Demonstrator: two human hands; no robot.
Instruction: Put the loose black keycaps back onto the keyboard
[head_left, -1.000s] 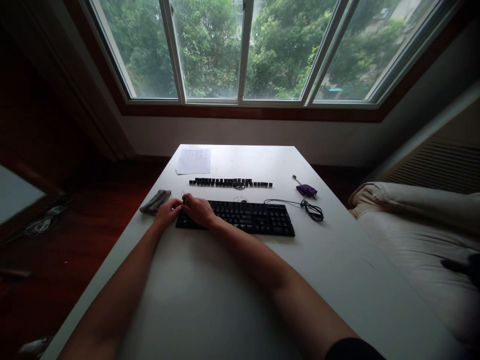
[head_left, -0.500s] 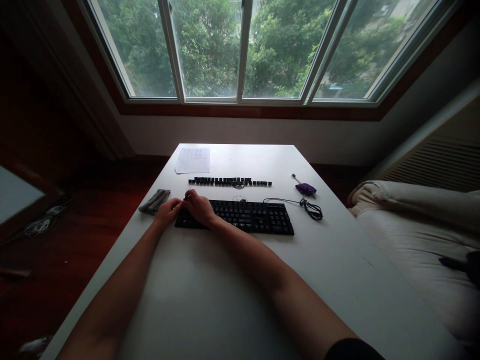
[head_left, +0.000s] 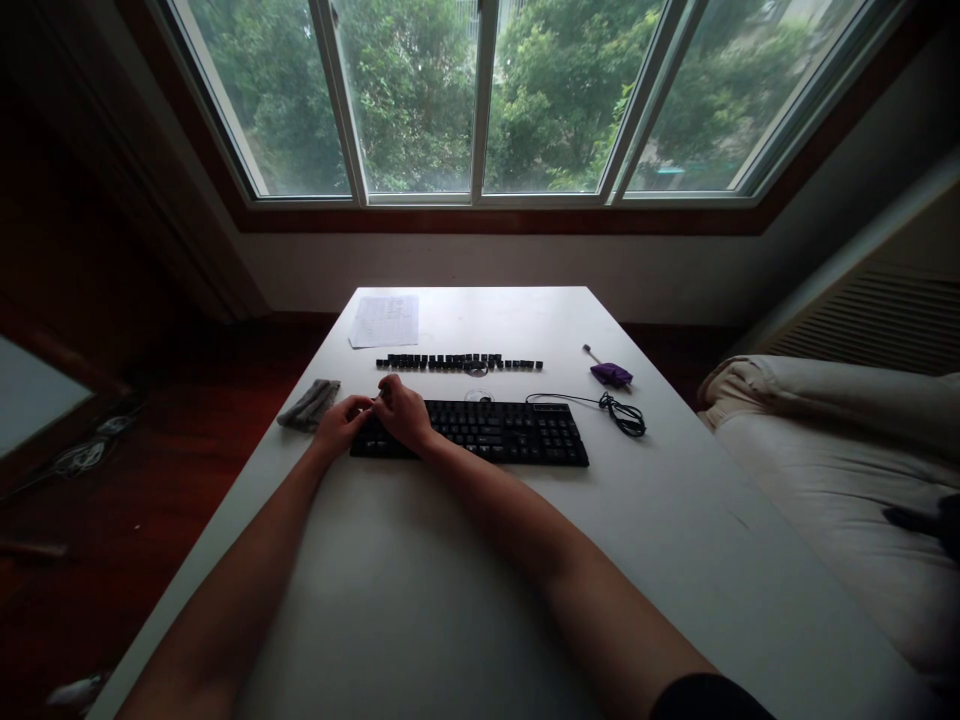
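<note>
A black keyboard (head_left: pixel 517 433) lies on the white table. My right hand (head_left: pixel 403 413) is over its left end, with the fingers curled in together; whatever they hold is too small and dark to make out. Close against it, at the keyboard's upper left corner, my left hand (head_left: pixel 341 424) has its fingertips pinched together and meeting the right fingers. What sits between the two hands is hidden. Behind the keyboard runs a line of loose black keycaps (head_left: pixel 442 361). A small clear round piece (head_left: pixel 477 396) lies at the keyboard's back edge.
A grey cloth (head_left: pixel 310 404) lies left of my left hand. Printed paper (head_left: pixel 385 321) rests at the far left. To the right are the coiled cable (head_left: pixel 622 415), a purple cloth (head_left: pixel 612 375) and a small brush (head_left: pixel 590 352). A couch (head_left: pixel 832 440) stands beyond the table's right edge.
Both hands have shifted slightly to the right, staying together at the keyboard's left end. Thin wire-like tips that showed above my right hand are no longer clearly visible.
</note>
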